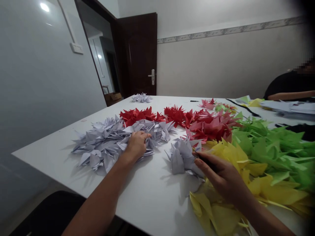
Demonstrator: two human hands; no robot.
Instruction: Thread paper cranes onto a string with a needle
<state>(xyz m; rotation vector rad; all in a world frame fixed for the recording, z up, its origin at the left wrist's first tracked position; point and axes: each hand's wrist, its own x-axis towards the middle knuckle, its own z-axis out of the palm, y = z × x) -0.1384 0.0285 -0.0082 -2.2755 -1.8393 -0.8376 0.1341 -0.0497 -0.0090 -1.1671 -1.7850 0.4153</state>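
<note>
My left hand (137, 144) lies at the right part of a large pile of white folded paper pieces (105, 141), its fingers pressed together; whether a piece is between them is hidden. On the right, my right hand (216, 170) has thumb and fingers closed on a bunch of white folded papers (180, 155), held just above the table. Red folded papers (137, 114) lie behind the white pile, with pinkish-red ones (211, 124) farther right. Yellow folded papers (221, 213) spread under and around my right forearm, and green ones (275, 144) lie beyond them.
The white table (147, 203) has its near edge in front of me. A small white paper heap (142, 97) sits at the far edge. Stacked sheets (292, 106) and a black strap (243, 107) are at the back right, near a person in black (285, 86).
</note>
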